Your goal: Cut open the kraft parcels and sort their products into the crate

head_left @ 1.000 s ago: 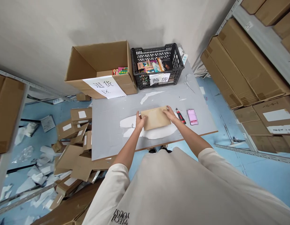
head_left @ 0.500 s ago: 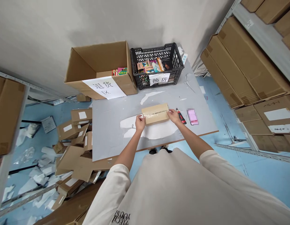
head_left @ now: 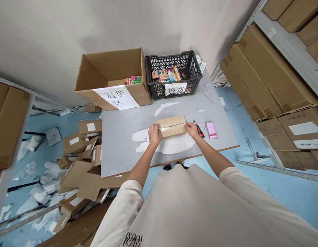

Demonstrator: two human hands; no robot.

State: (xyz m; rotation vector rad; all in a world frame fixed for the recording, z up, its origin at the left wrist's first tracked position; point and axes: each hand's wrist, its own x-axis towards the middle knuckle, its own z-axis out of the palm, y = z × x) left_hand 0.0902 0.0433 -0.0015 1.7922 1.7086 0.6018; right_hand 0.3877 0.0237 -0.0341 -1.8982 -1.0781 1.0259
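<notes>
A small cardboard box (head_left: 172,127), with shiny clear tape along its top seam, lies on the grey table (head_left: 117,144) close to my body. My left hand (head_left: 154,134) is closed at the box's left end, its fingers bent over the edge. At the right end, my right hand (head_left: 191,129) pinches the corner between thumb and fingers. Beneath the box spreads a torn white patch (head_left: 171,145). A red and black utility knife (head_left: 199,129) lies just right of my right hand, and a pink phone-like item (head_left: 211,130), blurred out, lies beyond it.
At the back stand a large open carton (head_left: 111,73) and a black plastic crate (head_left: 173,75), both with printed goods inside and paper signs. Flattened boxes (head_left: 81,164) pile up left of the table. Shelving with big cartons (head_left: 269,75) rises on the right.
My left hand has curled further over the box's left end, its back now turned upward. My right hand stays at the right corner. The view has shifted slightly.
</notes>
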